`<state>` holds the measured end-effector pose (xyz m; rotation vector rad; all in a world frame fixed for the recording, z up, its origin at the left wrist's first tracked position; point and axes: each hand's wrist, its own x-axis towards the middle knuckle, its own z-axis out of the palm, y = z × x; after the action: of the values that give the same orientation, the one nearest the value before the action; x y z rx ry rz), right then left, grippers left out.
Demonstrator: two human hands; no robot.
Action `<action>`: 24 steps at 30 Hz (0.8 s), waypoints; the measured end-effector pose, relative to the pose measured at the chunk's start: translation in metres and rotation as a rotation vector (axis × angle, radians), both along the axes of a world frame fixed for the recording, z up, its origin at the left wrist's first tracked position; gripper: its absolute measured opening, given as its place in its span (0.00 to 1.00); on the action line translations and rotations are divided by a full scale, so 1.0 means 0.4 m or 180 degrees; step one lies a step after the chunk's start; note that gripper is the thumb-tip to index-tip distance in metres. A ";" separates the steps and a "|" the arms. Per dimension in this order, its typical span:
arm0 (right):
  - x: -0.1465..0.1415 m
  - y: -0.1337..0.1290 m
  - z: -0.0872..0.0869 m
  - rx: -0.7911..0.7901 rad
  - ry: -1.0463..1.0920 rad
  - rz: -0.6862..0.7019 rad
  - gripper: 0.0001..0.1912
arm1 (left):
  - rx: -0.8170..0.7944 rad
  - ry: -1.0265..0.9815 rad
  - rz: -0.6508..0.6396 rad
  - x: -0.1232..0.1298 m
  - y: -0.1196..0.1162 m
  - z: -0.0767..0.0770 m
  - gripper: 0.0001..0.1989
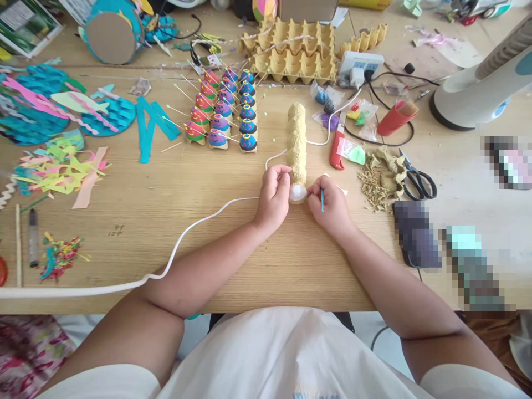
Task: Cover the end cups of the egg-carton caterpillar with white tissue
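Observation:
A strip of yellowish egg carton (296, 141) lies lengthwise in front of me, its cups in a row. The cup at its near end is white (297, 193); whether that is paint or clay I cannot tell. My left hand (273, 198) is at the strip's left side, fingers curled, with the fingertips against it near the white end. On the other side my right hand (330, 205) is closed around a thin blue stick (322, 200), its fingertips close to the white cup. The stick's far tip is hidden by the hand.
Painted carton strips with faces (220, 119) and pin-like feelers stand behind on the left. A red-handled knife (337, 147), scissors (419, 183) and torn carton bits (378, 177) lie right. A white cable (199, 219) runs across my left arm. Paper scraps (58, 166) lie left.

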<state>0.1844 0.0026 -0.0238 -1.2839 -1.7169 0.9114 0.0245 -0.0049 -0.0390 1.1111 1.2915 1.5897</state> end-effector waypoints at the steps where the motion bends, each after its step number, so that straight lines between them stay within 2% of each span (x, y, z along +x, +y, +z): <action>1: 0.003 0.000 0.002 0.0076 -0.0218 -0.0010 0.13 | -0.0012 -0.0084 -0.0001 0.001 0.002 -0.001 0.12; 4: 0.011 0.001 0.017 0.0208 -0.0646 -0.0147 0.13 | 0.0024 -0.0222 0.0028 0.001 0.009 -0.007 0.13; 7: 0.020 0.003 0.034 0.0331 -0.0728 -0.0322 0.14 | 0.0048 -0.0227 -0.0014 -0.003 0.014 -0.013 0.13; 10: 0.026 0.006 0.043 0.0351 -0.0777 -0.0225 0.13 | 0.0052 -0.0212 -0.0052 -0.004 0.016 -0.016 0.12; 13: 0.030 0.005 0.048 0.0376 -0.1163 -0.0054 0.12 | 0.0055 -0.0259 -0.0012 -0.004 0.018 -0.015 0.12; 16: 0.040 0.007 0.051 0.0679 -0.1424 -0.0154 0.10 | 0.0090 -0.0324 0.0078 -0.003 0.023 -0.019 0.12; 20: 0.072 0.033 0.041 0.1220 -0.1352 -0.0590 0.11 | 0.0188 -0.0319 0.0093 -0.005 0.034 -0.042 0.12; 22: 0.089 0.051 0.029 0.1128 -0.1442 -0.0653 0.13 | 0.0247 -0.0230 0.0078 -0.009 0.039 -0.056 0.12; 24: 0.103 0.065 0.017 0.0751 -0.1597 -0.0505 0.16 | 0.0365 -0.0010 0.0077 -0.012 0.039 -0.063 0.14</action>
<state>0.2256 0.0284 -0.0169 -1.5446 -1.9903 0.2913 0.0197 0.0108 -0.0643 1.1663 1.2288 1.7009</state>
